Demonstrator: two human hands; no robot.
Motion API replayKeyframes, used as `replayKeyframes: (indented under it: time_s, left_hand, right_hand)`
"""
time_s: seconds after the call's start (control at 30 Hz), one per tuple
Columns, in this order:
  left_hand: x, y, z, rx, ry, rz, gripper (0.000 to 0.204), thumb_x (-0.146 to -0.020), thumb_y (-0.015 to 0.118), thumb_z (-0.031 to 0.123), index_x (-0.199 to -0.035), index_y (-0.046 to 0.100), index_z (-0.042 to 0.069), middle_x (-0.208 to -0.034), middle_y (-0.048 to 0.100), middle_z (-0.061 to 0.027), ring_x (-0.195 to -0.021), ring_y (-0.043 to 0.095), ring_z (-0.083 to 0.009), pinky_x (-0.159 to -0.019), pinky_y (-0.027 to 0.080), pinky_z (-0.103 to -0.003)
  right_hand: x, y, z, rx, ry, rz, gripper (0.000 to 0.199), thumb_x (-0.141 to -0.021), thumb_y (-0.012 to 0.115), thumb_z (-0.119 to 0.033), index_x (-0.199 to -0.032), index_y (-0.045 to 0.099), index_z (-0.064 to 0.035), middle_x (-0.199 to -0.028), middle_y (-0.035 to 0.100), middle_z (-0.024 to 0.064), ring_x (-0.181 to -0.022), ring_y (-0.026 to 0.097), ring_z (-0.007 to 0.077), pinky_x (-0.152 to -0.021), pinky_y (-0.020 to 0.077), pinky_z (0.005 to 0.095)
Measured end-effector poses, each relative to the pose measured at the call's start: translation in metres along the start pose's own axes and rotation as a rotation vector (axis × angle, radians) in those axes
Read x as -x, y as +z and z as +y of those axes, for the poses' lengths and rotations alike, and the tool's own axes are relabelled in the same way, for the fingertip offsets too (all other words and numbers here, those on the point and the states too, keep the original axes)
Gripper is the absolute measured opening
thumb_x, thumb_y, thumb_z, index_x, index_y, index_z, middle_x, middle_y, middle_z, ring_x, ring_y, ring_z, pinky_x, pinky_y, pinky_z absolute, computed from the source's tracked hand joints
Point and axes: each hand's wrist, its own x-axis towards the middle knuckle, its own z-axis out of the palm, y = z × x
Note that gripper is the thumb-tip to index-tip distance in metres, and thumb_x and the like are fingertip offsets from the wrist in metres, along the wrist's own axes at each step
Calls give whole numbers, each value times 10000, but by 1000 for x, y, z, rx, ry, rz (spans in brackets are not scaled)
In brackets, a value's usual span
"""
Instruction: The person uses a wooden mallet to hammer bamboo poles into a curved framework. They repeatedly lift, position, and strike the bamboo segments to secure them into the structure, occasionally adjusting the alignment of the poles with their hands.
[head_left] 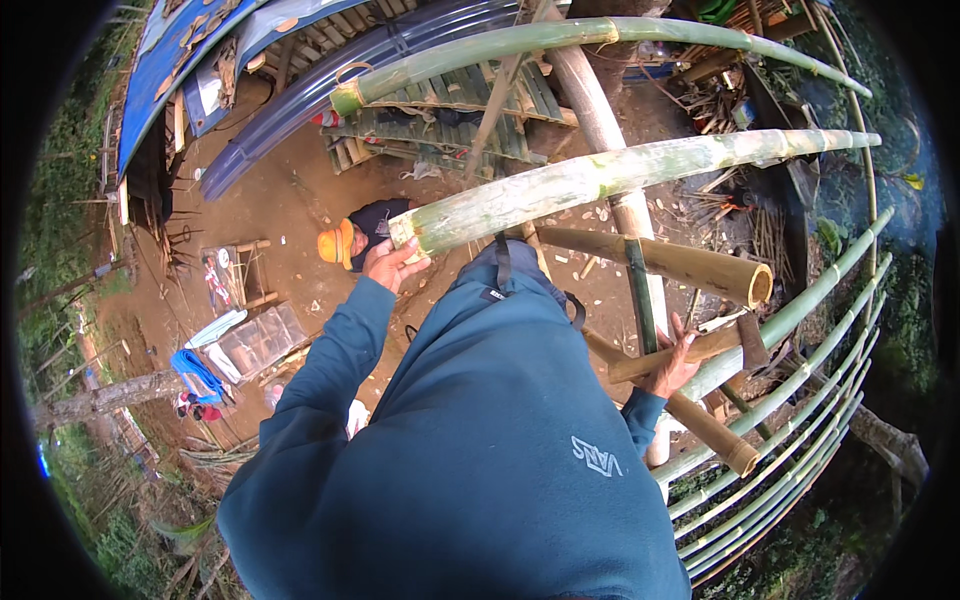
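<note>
My left hand (392, 266) grips the cut near end of a thick green-and-white bamboo pole (600, 176), thumb and fingers against its rim. That pole slopes away to the right over an upright pale post (630, 215). At the right, my right hand (676, 362) is around the wooden handle of a hatchet (690, 355), whose rusty brown head points right. Part of that grip is hidden behind the handle. Just above it a yellowish bamboo stub (690, 268) sticks out with its hollow end showing. Below the hand runs another brown bamboo piece (715, 435).
A second green bamboo pole (600, 32) lies farther off. Several thin bamboo rails (790, 490) curve along the right. Far below, on the dirt ground, are a person in an orange hat (342, 245), a bamboo bench (430, 130) and a blue tarp (197, 374). A blue roof sheet (180, 75) hangs upper left.
</note>
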Motion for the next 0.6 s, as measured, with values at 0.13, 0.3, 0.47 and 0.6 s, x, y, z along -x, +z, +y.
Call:
replayKeyframes:
  time_s: [0.13, 0.3, 0.47, 0.6]
  left_hand:
    - [0, -5, 0, -5, -27, -14, 373, -904, 617, 127, -1212, 509, -54, -1146, 606, -128, -1007, 622, -229, -862, 553, -379]
    - [5, -1, 6, -23, -81, 9, 372, -898, 625, 129, -1206, 514, -48, -1152, 602, -127, -1011, 622, -229, -869, 550, -381]
    - [5, 0, 7, -1, -80, 80, 377, -894, 620, 105, -1210, 494, -56, -1158, 597, -138, -1010, 625, -248, -866, 552, -389]
    - [-5, -19, -8, 23, 10, -23, 401, -900, 599, 83, -1244, 447, -58, -1168, 585, -148, -1015, 626, -252, -862, 555, -392]
  right_hand:
    - [0, -1, 2, 10, -7, 12, 432, -898, 624, -364, -1092, 391, -57, -1121, 596, 299, -775, 683, 320, -672, 591, 349]
    - [1, 4, -2, -10, -47, -5, 442, -897, 623, -363, -1095, 387, -47, -1126, 594, 303, -781, 686, 321, -667, 596, 354]
    - [1, 1, 1, 3, 4, 27, 412, -908, 607, -362, -1078, 412, -40, -1125, 609, 282, -734, 690, 303, -637, 592, 353]
    - [1, 8, -11, 58, 24, 43, 403, -907, 615, -362, -1074, 428, -47, -1099, 620, 284, -708, 691, 284, -606, 573, 324]
